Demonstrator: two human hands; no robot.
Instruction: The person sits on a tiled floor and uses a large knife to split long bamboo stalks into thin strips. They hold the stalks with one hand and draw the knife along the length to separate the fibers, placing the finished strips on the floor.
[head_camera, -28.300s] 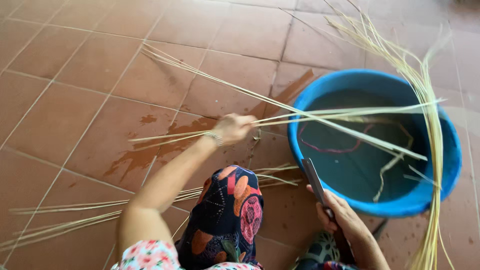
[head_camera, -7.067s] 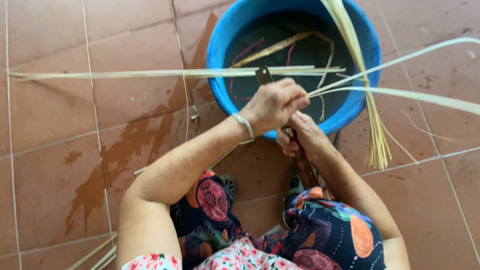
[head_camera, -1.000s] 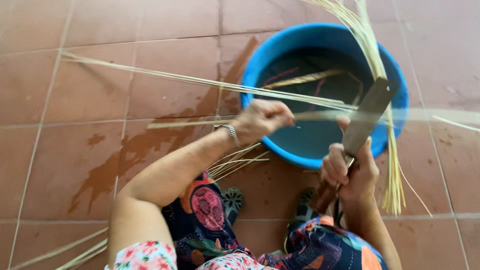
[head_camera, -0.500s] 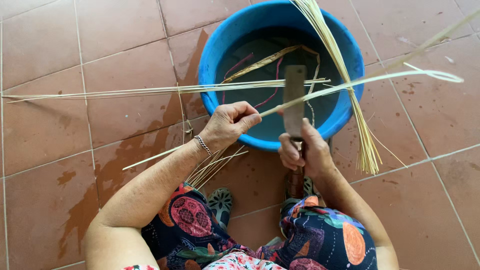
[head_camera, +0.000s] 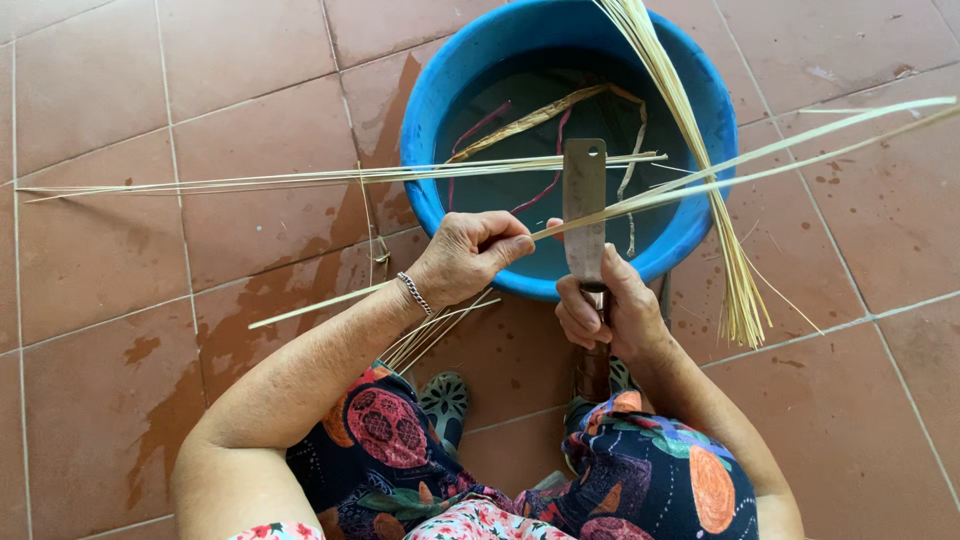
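My left hand (head_camera: 470, 258) pinches a long pale bamboo strip (head_camera: 760, 160) that runs up to the right across the blue tub. My right hand (head_camera: 605, 310) grips the handle of a flat-bladed knife (head_camera: 584, 205), held upright with the blade against the strip. Both hands hover over the near rim of the round blue tub (head_camera: 425, 150), which holds dark water and a few soaking strips.
A bundle of thin pale strips (head_camera: 700, 160) leans over the tub's right side onto the red tiled floor (head_camera: 200, 90). More long strips (head_camera: 250, 180) lie across the tub's left rim. Wet patches darken the tiles at left. My knees in flowered cloth are at the bottom.
The view has shifted slightly. My left hand has slid closer to the knife blade along the strip, and the right hand keeps the knife upright.
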